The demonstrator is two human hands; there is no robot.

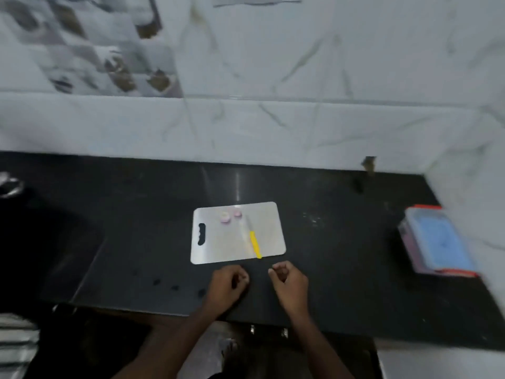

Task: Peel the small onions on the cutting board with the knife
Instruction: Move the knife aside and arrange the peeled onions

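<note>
Our left hand (228, 284) and right hand (288, 283) hover loosely curled and empty just before the board (218, 247). Two onions (225, 216) sit at its far edge, apart from the knife (254, 242) lying on it.

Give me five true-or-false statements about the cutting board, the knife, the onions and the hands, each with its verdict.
1. The knife lies on the cutting board. True.
2. The right hand grips the knife. False: it hovers curled over the counter, apart from the knife.
3. Two small onions sit near the board's far edge. True.
4. The left hand holds an onion. False: it is near the board, holding nothing visible.
5. The knife handle is red. False: it is yellow.
</note>
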